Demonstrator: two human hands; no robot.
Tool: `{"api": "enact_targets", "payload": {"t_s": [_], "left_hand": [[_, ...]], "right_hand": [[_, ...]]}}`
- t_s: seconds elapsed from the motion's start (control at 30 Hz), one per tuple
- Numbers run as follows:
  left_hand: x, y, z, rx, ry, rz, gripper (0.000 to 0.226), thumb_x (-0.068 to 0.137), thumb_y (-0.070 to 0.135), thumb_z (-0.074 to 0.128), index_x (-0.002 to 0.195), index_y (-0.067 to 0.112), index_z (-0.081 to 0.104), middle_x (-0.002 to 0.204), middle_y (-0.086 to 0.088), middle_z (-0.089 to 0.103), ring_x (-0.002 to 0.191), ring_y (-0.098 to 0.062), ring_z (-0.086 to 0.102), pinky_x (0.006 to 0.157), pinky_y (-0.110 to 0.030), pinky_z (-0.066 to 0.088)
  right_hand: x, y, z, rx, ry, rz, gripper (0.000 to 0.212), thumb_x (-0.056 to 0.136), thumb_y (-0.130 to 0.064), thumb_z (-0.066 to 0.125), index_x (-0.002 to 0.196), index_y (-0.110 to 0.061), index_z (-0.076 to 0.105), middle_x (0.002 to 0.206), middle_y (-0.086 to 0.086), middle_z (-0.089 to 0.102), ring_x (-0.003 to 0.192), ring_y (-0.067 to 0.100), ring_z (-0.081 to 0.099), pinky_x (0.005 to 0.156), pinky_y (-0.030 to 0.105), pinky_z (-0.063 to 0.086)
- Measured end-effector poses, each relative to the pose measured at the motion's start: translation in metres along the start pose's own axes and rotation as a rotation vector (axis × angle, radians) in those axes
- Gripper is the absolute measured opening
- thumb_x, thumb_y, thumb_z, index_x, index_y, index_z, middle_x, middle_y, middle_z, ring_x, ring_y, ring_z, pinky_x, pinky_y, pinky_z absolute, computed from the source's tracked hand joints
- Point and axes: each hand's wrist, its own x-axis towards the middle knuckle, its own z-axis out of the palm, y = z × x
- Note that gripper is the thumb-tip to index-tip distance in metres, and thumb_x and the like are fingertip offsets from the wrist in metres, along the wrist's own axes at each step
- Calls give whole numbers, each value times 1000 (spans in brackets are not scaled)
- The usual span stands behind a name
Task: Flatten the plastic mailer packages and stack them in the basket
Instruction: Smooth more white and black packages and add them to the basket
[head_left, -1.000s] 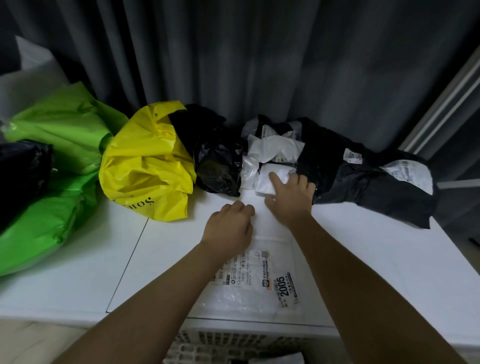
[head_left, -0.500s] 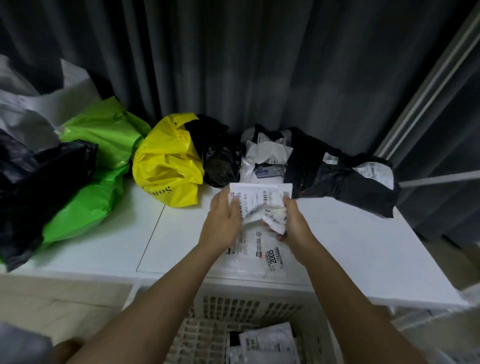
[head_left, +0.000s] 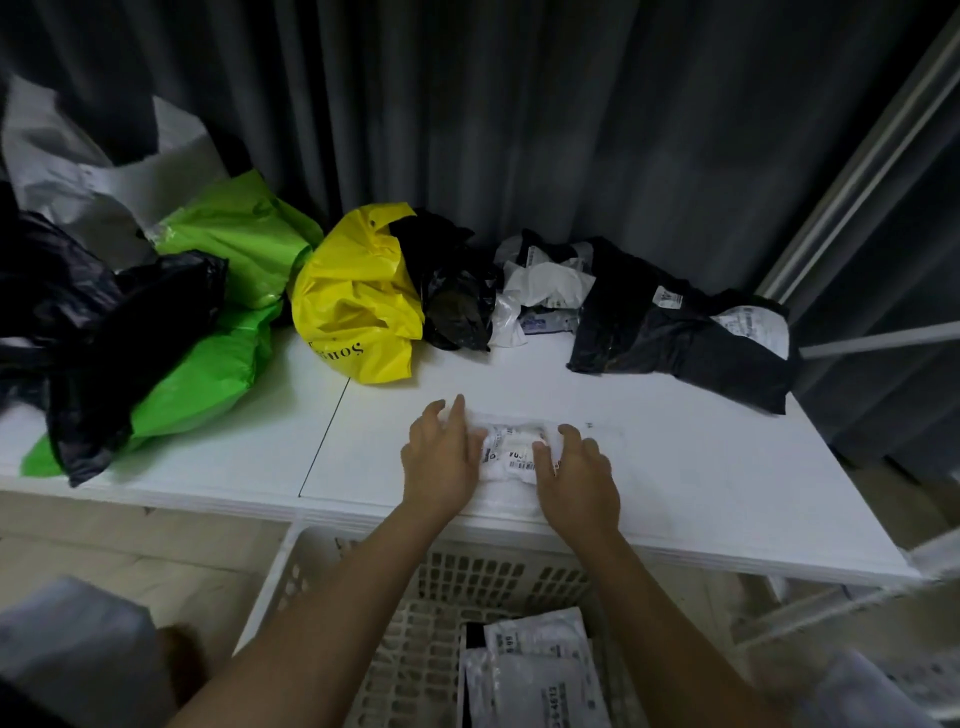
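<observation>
Both palms down, the left hand (head_left: 441, 457) and right hand (head_left: 576, 473) press flat-fingered on a white mailer (head_left: 511, 454) at the counter's (head_left: 701, 467) near edge, where smoothing outward from the centre should expel trapped air before the basket (head_left: 291, 577) below.

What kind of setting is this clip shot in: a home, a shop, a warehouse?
Probably a room at home, used to sort spent parcel bags, though I can't be sure. Long grey curtains hang behind a plain white table, crumpled mailers are heaped along it, and a white plastic basket stands below.
</observation>
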Motion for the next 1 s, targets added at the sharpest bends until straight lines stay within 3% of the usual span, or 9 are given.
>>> {"api": "enact_targets", "payload": {"t_s": [0.13,0.23,0.3,0.47,0.57,0.67,0.73,0.87,1.0], "left_hand": [[6,9,-2,229,41,183,49,102,38,33,149,22,30,154,-6,26,141,-24,22,107,-36,25],[15,13,-2,277,-60,239,48,102,36,36,146,19,35,153,-6,31,140,-24,26,108,-35,26],[17,13,-3,240,-170,258,49,101,35,42,145,16,37,152,-7,33,139,-25,29,107,-35,30],[23,-3,1,196,-335,280,52,99,22,48,148,18,32,148,-5,40,132,-25,39,103,-35,37],[27,-6,-1,231,-444,280,60,98,11,44,152,18,21,156,-5,27,141,-23,27,111,-34,29],[23,3,-3,278,-521,244,65,96,8,37,153,14,8,161,-6,9,148,-23,7,119,-39,14],[18,8,1,271,-499,187,59,100,17,31,154,12,7,161,-6,5,148,-23,1,119,-41,7],[9,3,18,274,-311,175,53,104,33,19,152,12,15,160,-7,11,148,-23,3,119,-44,7],[4,-9,27,351,-261,232,55,104,38,15,154,18,7,162,-3,3,149,-21,-3,118,-42,1]], "right_hand": [[6,-10,5,14,191,-259,39,95,-27,43,126,-8,59,120,15,58,110,35,51,86,43,45],[18,-18,8,78,84,-305,48,92,-27,34,129,-6,58,132,14,55,125,32,45,100,44,40],[25,-19,9,82,-10,-346,44,97,-22,34,130,-5,57,135,13,55,129,29,44,107,41,36],[30,-4,16,54,-107,-417,41,95,-4,46,135,-7,52,140,12,48,133,26,37,110,33,31],[25,4,20,89,-155,-449,43,98,-6,42,141,-7,44,147,12,39,138,25,31,113,24,21],[21,10,24,124,-239,-457,47,102,-11,36,148,-11,31,157,8,23,147,20,15,113,17,5],[21,13,26,108,-256,-464,49,103,-14,34,151,-13,24,159,6,16,148,18,9,114,18,2],[18,17,28,-29,-251,-448,53,103,-31,23,153,-15,15,161,3,12,148,16,5,118,33,1],[15,26,33,-111,-236,-468,63,94,-40,12,153,-18,13,161,2,9,149,16,2,118,33,0]]}}
